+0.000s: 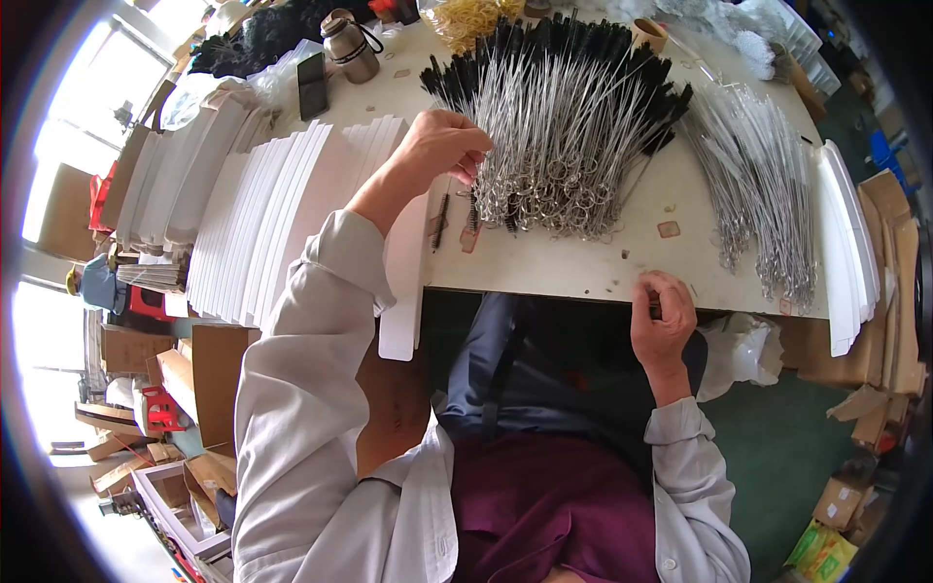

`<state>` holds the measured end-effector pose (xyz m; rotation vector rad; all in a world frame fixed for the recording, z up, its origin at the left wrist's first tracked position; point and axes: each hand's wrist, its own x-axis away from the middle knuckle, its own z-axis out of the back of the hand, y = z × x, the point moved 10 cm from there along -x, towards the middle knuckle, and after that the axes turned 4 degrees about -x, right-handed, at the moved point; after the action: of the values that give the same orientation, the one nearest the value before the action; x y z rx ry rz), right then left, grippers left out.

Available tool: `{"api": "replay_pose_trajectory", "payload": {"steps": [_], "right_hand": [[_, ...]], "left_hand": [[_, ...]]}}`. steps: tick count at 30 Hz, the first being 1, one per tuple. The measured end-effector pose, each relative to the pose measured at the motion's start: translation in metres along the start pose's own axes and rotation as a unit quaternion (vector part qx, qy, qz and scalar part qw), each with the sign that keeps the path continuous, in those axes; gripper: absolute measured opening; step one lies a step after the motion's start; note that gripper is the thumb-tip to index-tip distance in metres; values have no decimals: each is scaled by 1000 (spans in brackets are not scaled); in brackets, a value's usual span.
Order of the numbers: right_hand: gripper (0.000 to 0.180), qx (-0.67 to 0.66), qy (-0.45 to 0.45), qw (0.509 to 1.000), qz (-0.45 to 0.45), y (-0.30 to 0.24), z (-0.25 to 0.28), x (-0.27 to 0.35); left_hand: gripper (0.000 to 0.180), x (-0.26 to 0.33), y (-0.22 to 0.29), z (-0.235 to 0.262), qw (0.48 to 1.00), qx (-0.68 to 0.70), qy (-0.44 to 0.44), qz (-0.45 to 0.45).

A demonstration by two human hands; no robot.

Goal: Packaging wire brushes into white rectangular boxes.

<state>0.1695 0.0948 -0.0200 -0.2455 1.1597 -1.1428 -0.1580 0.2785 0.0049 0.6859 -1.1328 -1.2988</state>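
Observation:
A large fanned pile of wire-handled brushes (569,126), with black bristles at the far end and looped wire ends toward me, lies on the pale table (554,267). My left hand (442,148) is at the pile's left edge, thumb and fingertips drawn together; anything pinched there is too small to make out. Just below it lies a short dark brush (440,222). Near the table's front edge, my right hand (664,323) has its fingers curled toward the thumb, and what lies inside is hidden. A second bundle of thin wire pieces (763,185) rests at the right.
Long white flat boxes (262,219) stand in a row on the left, with more white strips (847,243) at the right edge. Behind are a metal flask (350,49), a dark phone (312,85) and yellow shredded material (471,19). Cardboard boxes (136,348) stand beyond.

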Motion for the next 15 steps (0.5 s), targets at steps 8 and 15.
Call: {"api": "replay_pose_trajectory", "payload": {"steps": [8, 15], "right_hand": [[12, 16, -45, 998, -47, 1, -1, -8], [25, 22, -69, 983, 169, -87, -44, -73]], "left_hand": [[19, 8, 19, -8, 999, 15, -24, -18], [10, 27, 40, -13, 976, 206, -39, -57]]}}
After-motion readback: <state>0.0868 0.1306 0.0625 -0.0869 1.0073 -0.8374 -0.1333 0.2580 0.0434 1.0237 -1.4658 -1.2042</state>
